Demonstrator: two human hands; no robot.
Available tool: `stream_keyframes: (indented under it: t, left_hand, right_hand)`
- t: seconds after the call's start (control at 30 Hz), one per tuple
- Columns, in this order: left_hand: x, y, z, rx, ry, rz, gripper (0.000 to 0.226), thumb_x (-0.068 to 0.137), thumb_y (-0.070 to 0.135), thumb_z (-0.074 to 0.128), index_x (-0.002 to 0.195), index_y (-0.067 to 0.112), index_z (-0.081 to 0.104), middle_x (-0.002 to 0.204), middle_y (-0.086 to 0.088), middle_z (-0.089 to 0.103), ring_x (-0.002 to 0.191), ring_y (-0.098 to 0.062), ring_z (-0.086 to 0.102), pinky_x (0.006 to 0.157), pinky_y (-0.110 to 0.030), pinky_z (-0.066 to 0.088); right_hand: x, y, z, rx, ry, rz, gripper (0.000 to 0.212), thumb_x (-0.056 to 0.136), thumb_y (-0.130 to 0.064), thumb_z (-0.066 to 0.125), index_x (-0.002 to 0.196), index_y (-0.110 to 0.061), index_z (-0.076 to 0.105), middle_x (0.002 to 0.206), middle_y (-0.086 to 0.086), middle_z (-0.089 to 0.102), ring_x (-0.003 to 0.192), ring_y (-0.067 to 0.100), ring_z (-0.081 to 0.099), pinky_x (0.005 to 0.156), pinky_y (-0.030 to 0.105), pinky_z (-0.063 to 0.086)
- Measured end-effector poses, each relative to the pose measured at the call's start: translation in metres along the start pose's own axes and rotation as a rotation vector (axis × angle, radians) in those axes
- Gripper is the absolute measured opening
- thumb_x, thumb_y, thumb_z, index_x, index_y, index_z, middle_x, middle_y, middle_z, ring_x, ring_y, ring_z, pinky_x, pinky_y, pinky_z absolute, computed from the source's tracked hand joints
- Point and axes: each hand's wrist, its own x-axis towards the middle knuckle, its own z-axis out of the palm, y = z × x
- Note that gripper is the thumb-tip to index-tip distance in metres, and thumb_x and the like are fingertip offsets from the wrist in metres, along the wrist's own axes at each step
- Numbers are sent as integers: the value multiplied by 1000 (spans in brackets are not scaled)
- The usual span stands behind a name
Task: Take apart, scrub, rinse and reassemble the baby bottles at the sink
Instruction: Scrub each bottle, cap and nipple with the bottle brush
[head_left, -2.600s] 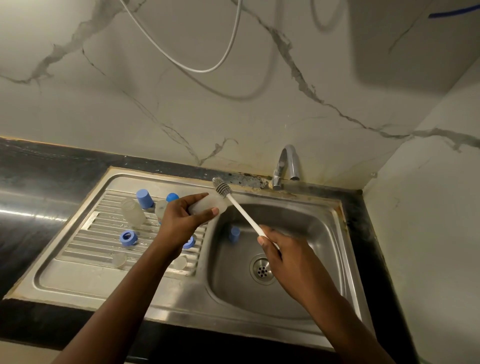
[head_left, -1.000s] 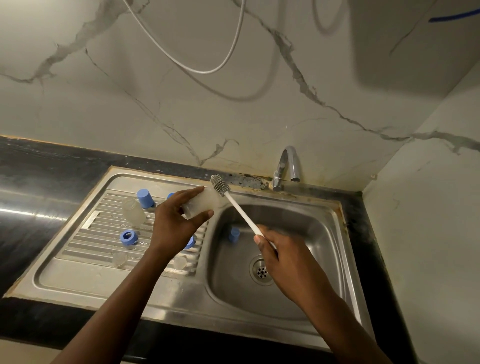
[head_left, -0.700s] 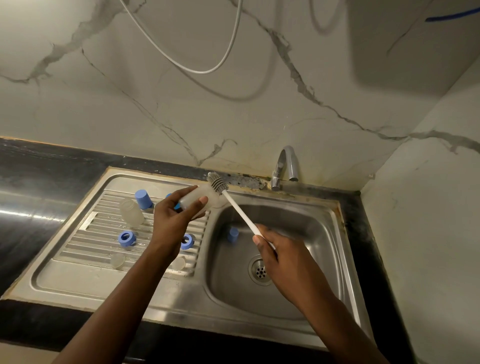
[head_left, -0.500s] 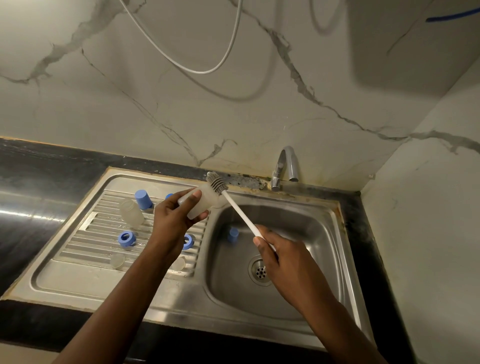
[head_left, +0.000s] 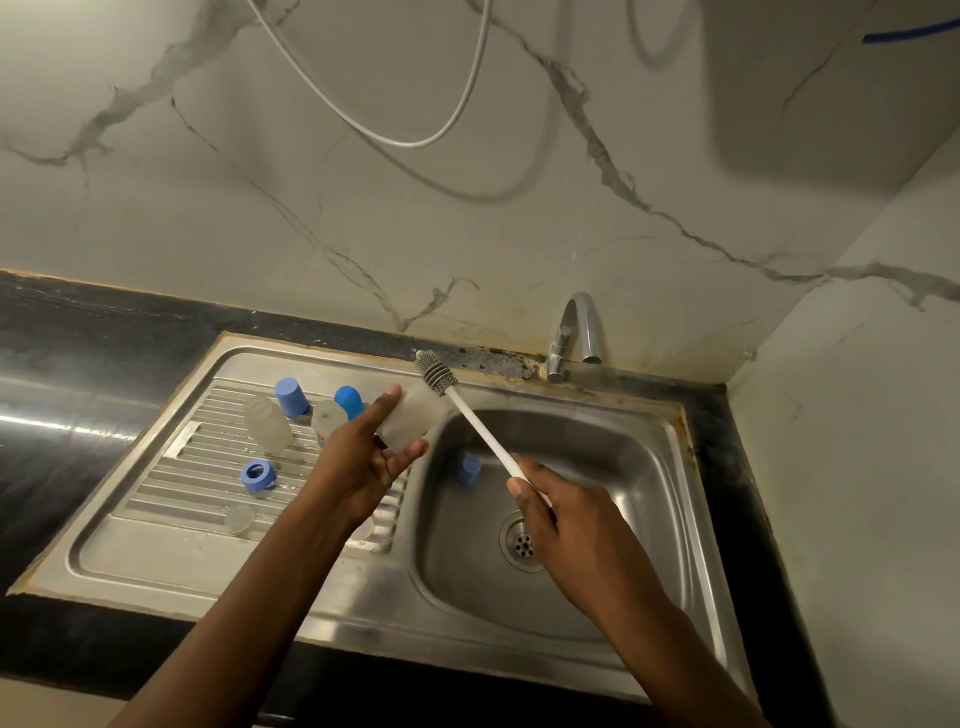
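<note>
My left hand (head_left: 363, 454) holds a frosted bottle body (head_left: 410, 421) above the divide between drainboard and basin, gripped between thumb and fingers. My right hand (head_left: 550, 512) grips the white handle of a bottle brush (head_left: 475, 418). The grey bristle head lies along the outside of the bottle's far end. On the drainboard lie another clear bottle (head_left: 267, 423), a bottle with a blue cap (head_left: 337, 410), a blue cap (head_left: 292, 396), a blue ring (head_left: 256, 475) and a clear teat (head_left: 239, 518). A blue part (head_left: 470, 469) sits in the basin.
The steel sink (head_left: 670, 519) has a drain (head_left: 522, 543) under my right hand. A chrome tap (head_left: 574, 330) stands at the back rim, with no water running. Black counter (head_left: 78, 364) extends left; marble walls close off the back and right. A white hose (head_left: 415, 124) hangs overhead.
The brush head has slid up from the bottle's mouth to lie along its outer far side. My left hand has turned the bottle and shifted its fingers on it.
</note>
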Motion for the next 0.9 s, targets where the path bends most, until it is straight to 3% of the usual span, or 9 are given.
stream_keyframes:
  t: [0.1,0.3,0.5,0.63,0.83,0.9]
  left_hand:
    - [-3,-7,4,-8,8,-7,63,74,37,86,127,12,63,124,-22,71,94,-35,79,72,-38,67]
    - [-8,-20,16,120,4,14,60,71,42,85,121,18,61,127,-19,66,96,-34,79,56,-30,64]
    - [-4,-10,14,76,50,11,51,88,36,80,129,14,59,133,-22,65,107,-38,75,58,-32,66]
    - [-1,-9,11,34,87,-1,57,94,34,76,141,11,53,135,-23,65,112,-39,73,61,-33,67]
    - [4,-3,5,-53,127,-72,60,93,38,78,140,9,55,134,-24,66,106,-33,75,57,-29,65]
    - [5,-2,3,-46,94,-118,64,93,42,77,141,7,54,135,-25,66,91,-29,77,55,-27,64]
  right_hand:
    - [5,0,-1,-7,3,6,46,108,-58,41,151,-47,51,75,-3,66,66,14,65,66,43,58]
    - [14,-3,-7,-28,3,-17,47,109,-57,40,153,-45,50,79,-8,68,72,10,69,71,39,60]
    - [6,1,-7,-51,0,-21,47,109,-57,39,153,-46,49,78,-7,66,70,13,67,70,40,59]
    - [2,5,-6,-52,12,-18,47,108,-58,39,153,-49,50,72,-5,64,64,12,64,63,36,56]
    - [-6,14,-4,-48,-9,-18,46,108,-60,38,153,-53,44,78,-3,72,68,10,69,70,39,60]
    - [-8,17,-2,-44,-5,-20,45,108,-60,39,152,-54,44,80,-3,74,69,9,70,70,38,60]
